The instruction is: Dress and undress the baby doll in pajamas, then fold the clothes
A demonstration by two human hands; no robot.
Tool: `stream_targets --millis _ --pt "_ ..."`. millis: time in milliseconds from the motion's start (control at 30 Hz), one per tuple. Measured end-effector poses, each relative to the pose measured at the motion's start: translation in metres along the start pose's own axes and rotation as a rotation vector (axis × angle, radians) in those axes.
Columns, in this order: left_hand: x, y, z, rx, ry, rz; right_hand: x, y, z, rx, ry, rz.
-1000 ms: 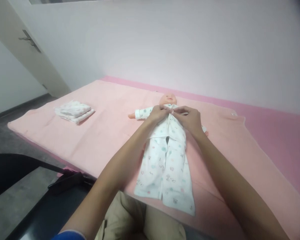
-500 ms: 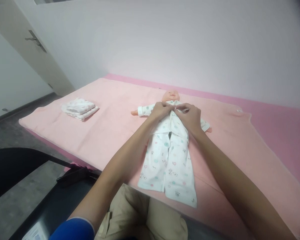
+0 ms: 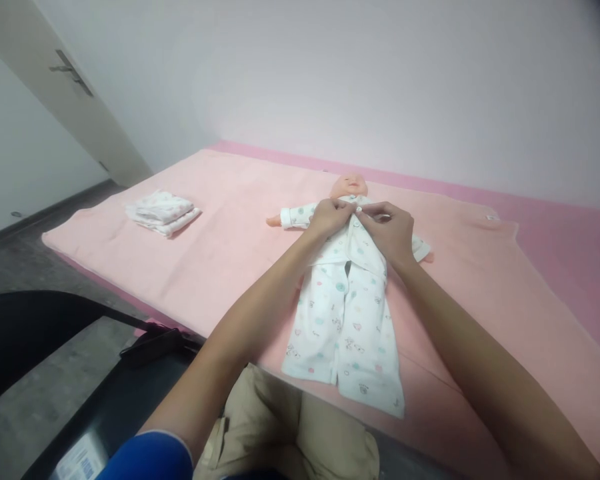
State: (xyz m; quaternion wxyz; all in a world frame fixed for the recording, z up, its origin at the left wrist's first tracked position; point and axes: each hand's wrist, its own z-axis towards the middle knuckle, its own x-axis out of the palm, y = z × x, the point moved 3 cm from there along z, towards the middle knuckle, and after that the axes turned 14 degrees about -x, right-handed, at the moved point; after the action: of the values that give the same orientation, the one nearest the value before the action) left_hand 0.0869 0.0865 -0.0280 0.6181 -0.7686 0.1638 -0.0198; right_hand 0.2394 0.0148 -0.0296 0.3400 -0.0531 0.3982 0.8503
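A baby doll (image 3: 349, 186) lies on its back, its head toward the wall and its arms spread. It wears a white printed shirt (image 3: 353, 248) with buttons down the front and matching trousers (image 3: 347, 333) spread toward me. At the upper chest, my left hand (image 3: 329, 217) pinches one side of the shirt front. From the other side my right hand (image 3: 391, 230) pinches the cloth, thumb and fingertips close to a button (image 3: 359, 209). The two hands' fingertips nearly meet there. Another button (image 3: 357, 225) shows just below.
Folded white printed cloths (image 3: 163, 212) lie at the left on a pink blanket (image 3: 230, 220) covering the table. A black chair (image 3: 150, 387) stands by the near left edge, with a white labelled packet (image 3: 83, 459) on it. Behind the table rises a wall (image 3: 355, 87).
The view has shifted slightly, so the doll sits a little further right. Both hands stay at the shirt's upper front, with a button now plainer between the fingertips.
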Motion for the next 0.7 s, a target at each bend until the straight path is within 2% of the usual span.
stream_targets --millis 133,367,467,567,700 --pt "-0.006 -0.003 -0.007 0.005 0.023 0.027 0.001 -0.004 -0.001 -0.018 0.002 0.028" --pt "-0.017 -0.009 -0.007 -0.020 0.157 0.053 0.002 -0.012 0.000 0.030 0.070 0.059" --pt "-0.018 -0.004 0.004 -0.018 0.098 0.101 -0.002 -0.018 0.006 0.040 0.105 0.036" --pt "-0.018 -0.001 0.018 0.011 0.035 0.156 -0.008 -0.030 0.024 0.078 0.170 0.020" --pt "-0.020 -0.010 0.036 0.205 -0.021 0.311 -0.008 -0.045 0.063 0.059 0.397 -0.030"
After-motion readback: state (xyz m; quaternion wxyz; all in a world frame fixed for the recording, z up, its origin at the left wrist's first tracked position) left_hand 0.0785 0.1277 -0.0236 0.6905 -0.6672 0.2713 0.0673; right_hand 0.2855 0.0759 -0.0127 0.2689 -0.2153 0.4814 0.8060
